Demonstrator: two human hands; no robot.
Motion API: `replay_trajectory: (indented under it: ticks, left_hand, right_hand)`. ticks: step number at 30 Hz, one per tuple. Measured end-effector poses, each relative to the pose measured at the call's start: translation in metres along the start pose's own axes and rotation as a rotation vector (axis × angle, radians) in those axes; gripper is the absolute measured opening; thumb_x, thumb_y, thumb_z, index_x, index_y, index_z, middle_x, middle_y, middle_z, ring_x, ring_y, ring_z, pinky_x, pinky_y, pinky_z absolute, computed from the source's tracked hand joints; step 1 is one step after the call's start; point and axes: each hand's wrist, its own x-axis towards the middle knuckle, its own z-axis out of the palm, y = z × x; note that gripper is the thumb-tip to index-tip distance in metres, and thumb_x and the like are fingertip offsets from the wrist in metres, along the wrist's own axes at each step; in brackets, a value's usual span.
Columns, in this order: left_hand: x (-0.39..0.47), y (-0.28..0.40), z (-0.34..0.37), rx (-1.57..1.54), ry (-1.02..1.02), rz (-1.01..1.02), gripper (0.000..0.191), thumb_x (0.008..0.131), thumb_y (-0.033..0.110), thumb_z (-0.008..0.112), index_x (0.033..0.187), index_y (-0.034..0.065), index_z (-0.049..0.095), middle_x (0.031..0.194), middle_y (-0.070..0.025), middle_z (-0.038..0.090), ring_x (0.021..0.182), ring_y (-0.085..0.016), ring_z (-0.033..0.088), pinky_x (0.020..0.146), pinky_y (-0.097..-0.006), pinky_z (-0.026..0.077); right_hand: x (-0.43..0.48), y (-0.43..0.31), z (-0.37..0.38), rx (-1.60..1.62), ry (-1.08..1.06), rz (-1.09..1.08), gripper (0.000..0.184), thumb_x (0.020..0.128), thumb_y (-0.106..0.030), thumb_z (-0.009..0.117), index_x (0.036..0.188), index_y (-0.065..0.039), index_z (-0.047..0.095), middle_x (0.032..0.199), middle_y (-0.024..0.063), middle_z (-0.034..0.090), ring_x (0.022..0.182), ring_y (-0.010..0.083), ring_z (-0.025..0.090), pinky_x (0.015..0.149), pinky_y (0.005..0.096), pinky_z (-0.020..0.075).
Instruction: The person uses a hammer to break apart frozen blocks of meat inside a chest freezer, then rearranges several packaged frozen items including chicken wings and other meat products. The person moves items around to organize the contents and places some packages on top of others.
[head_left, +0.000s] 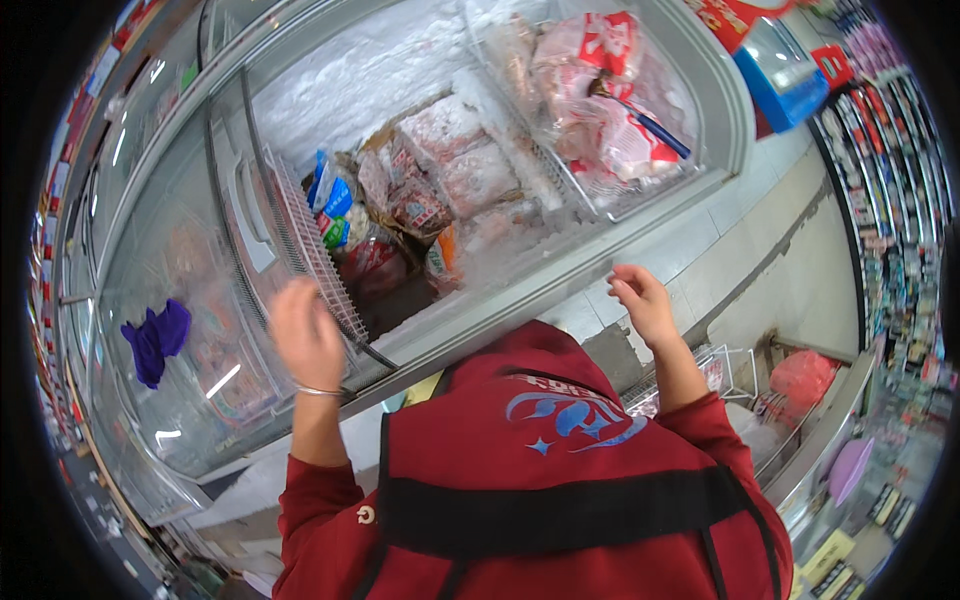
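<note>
A chest freezer (525, 266) with frosted walls stands before me, its right part uncovered. My left hand (306, 334), blurred and empty, is over the edge of the sliding glass lid, near its white handle (251, 217). My right hand (637, 300) is outside the freezer's front rim, fingers loosely bent, holding nothing. Inside lie frosted packs of frozen meat (469, 161), a blue and white bag (330, 199) and an orange and white bag (444, 259). Red and white plastic bags (592, 82) fill the right compartment, with a blue-handled tool (652, 133) on them.
A purple cloth (156, 341) lies on the glass lid at left. A white wire divider (311, 247) stands beside the lid's edge. Right of me are a wire rack (739, 371), a red plastic bag (802, 379) and stocked shelves (885, 187). A blue box (784, 82) stands beyond the freezer's corner.
</note>
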Motion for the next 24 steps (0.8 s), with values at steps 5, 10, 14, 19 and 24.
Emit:
replay_trajectory:
  ticks: [5, 10, 14, 19, 24]
  left_hand:
    - [0.019, -0.074, 0.003, 0.411, 0.111, -0.305, 0.05, 0.082, 0.015, 0.059, 0.128, 0.0026, 0.046, 0.131, -0.0191, 0.045, 0.123, -0.038, 0.04, 0.102, -0.0465, 0.03]
    - [0.017, -0.078, 0.015, 0.596, -0.167, -0.484, 0.054, 0.088, 0.025, 0.049, 0.135, 0.0013, 0.038, 0.141, -0.0208, 0.037, 0.131, -0.038, 0.033, 0.106, -0.0464, 0.025]
    - [0.018, -0.075, 0.019, 0.502, -0.115, -0.497, 0.047, 0.087, 0.018, 0.046, 0.13, -0.0024, 0.044, 0.138, -0.0221, 0.039, 0.129, -0.039, 0.035, 0.107, -0.0443, 0.025]
    - [0.017, -0.073, 0.023, 0.501, -0.179, -0.523, 0.049, 0.093, 0.029, 0.038, 0.125, -0.0077, 0.045, 0.138, -0.0286, 0.037, 0.128, -0.041, 0.036, 0.106, -0.0455, 0.026]
    - [0.012, -0.071, 0.019, 0.55, -0.199, -0.573, 0.053, 0.092, 0.034, 0.037, 0.123, -0.0082, 0.046, 0.136, -0.0309, 0.037, 0.127, -0.044, 0.037, 0.107, -0.0477, 0.025]
  right_hand:
    - [0.109, -0.025, 0.072, -0.121, -0.374, 0.024, 0.03, 0.084, -0.014, 0.062, 0.111, 0.0, 0.058, 0.096, 0.0084, 0.064, 0.083, 0.016, 0.061, 0.074, 0.0292, 0.049]
    - [0.215, 0.01, 0.167, -0.569, -0.759, 0.023, 0.033, 0.084, -0.022, 0.063, 0.109, 0.0, 0.058, 0.095, 0.0088, 0.064, 0.083, 0.0169, 0.06, 0.076, 0.0291, 0.0469]
    - [0.285, 0.099, 0.246, -0.809, -0.792, 0.105, 0.044, 0.08, -0.034, 0.066, 0.109, -0.003, 0.059, 0.097, 0.0135, 0.064, 0.091, 0.0257, 0.061, 0.08, 0.0353, 0.047]
    - [0.297, 0.167, 0.323, -0.934, -0.601, 0.144, 0.056, 0.076, -0.043, 0.065, 0.109, 0.001, 0.053, 0.108, 0.0238, 0.06, 0.101, 0.0368, 0.058, 0.084, 0.0445, 0.0458]
    - [0.266, 0.185, 0.368, -0.873, -0.547, 0.141, 0.038, 0.081, -0.023, 0.063, 0.106, 0.0, 0.049, 0.098, 0.0235, 0.061, 0.095, 0.0394, 0.06, 0.079, 0.0458, 0.0468]
